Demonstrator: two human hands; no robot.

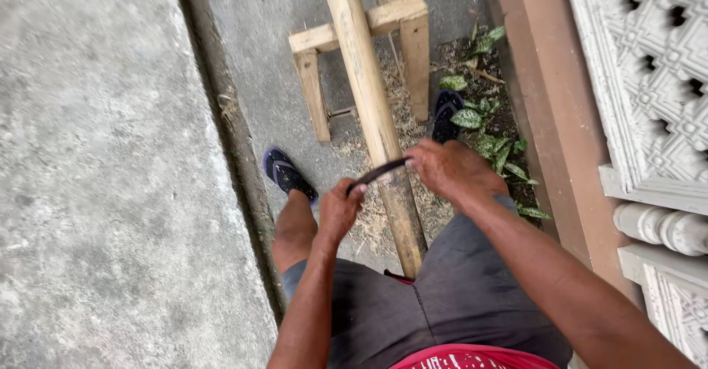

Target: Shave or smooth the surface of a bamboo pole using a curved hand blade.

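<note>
- While we look down from the head cam, our left hand [341, 208] is curled shut round one end of a dark curved blade [379, 171]; our right hand [451, 170] is closed over its other end.
- Blade: thin, blackish, slightly bowed, lying crosswise on the bamboo pole [369, 103], touching it approx mid-frame. Handles hidden inside the fists, so we can't tell their shape.
- Pole: long, round, pale tan w/ a node ring near the top; it runs from 12 o'clock down toward 6 o'clock, tilting a bit to the right. Upper stretch looks smooth and light; below the blade it's darker and rougher. Lower end sits betw. our legs, against the grey shorts [442, 303].
- Pole rests on a small wooden trestle [402, 15] at approx 12 o'clock, in the notch of its crossbar.
- Fine shavings [402, 96] litter the concrete ground [96, 162] under the trestle and round the pole.
- Our feet in dark flip-flops: left one [286, 173] at 9 o'clock of the blade, right one [445, 112] at 1 o'clock, just beside green-and-white leaves [487, 129].
- At 3 o'clock: a reddish-brown ledge [546, 96] and a carved pale screen [649, 67].
</note>
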